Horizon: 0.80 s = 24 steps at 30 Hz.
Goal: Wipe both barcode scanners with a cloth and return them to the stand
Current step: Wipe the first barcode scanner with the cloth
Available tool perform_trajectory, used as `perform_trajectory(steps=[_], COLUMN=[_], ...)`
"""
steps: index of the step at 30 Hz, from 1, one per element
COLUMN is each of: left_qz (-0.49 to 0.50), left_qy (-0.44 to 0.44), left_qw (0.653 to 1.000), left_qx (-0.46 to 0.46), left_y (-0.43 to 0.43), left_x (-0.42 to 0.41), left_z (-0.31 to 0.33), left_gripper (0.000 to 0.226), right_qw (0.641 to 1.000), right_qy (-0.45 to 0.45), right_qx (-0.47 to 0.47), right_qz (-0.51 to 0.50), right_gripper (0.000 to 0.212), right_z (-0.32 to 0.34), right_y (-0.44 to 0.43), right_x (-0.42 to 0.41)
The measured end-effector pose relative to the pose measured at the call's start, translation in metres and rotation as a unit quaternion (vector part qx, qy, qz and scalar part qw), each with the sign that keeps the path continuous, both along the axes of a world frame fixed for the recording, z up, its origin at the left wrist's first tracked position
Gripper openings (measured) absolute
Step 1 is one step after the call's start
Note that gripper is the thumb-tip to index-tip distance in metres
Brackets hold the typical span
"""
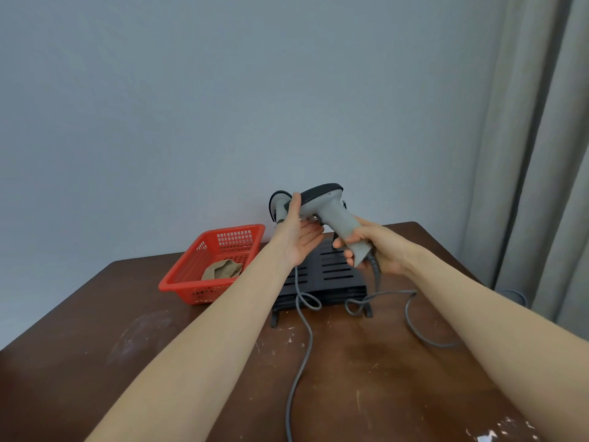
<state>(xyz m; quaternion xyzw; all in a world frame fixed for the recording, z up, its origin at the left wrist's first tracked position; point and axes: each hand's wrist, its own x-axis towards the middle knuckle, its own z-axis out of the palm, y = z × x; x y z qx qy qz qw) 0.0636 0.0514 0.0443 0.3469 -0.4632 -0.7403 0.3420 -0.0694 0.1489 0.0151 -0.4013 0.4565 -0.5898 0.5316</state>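
Grey plastic scanner (331, 212) is held in the air above the black slotted stand (322, 275), head pointing left. Right hand (379, 250) is clenched round its handle; left hand (298, 232) is spread flat, palm and thumb against the head, holding nothing. Second scanner (280, 207) sits behind the left hand at the stand's far end. Cloth (222, 269) lies in the red basket (242, 232), just left of the stand, on the brown table (382, 362).

Judgement: wiping cannot start without the cloth. Recommend keeping the handle grip, fetching the cloth with the free hand, and keeping the grey cables (302, 339) slack and untangled.
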Motion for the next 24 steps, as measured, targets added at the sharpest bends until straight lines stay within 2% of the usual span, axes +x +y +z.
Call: perform_trajectory(steps=[3,13,16,20,22,24], left_qz=[-0.015,-0.027,-0.034,-0.038,-0.011,0.06], left_qy=[-0.011,-0.016,-0.013,-0.038,-0.046,-0.042], left_qw=[1.0,0.999,0.999,0.999,0.999,0.996], left_qx=[0.001,0.026,0.023,0.005,-0.017,-0.056], left_y=[0.006,0.016,0.019,0.023,0.024,0.022], left_x=[0.005,0.015,0.018,0.025,0.033,0.04], left_z=[0.0,-0.001,-0.002,-0.003,-0.005,-0.011], left_gripper=[0.072,0.058,0.062,0.057,0.054,0.041], right_qw=[0.999,0.994,0.992,0.99,0.989,0.987], right_qy=[0.033,0.042,0.034,0.044,0.046,0.05], right_qx=[0.021,0.095,0.105,0.102,0.091,0.082], right_qz=[-0.002,0.038,0.057,0.092,0.11,0.128], right_gripper=[0.017,0.042,0.041,0.04,0.046,0.05], right_z=[0.003,0.016,0.018,0.017,0.013,0.01], right_y=[-0.003,-0.01,-0.011,-0.013,-0.014,-0.015], right_x=[0.006,0.011,0.011,0.013,0.014,0.012])
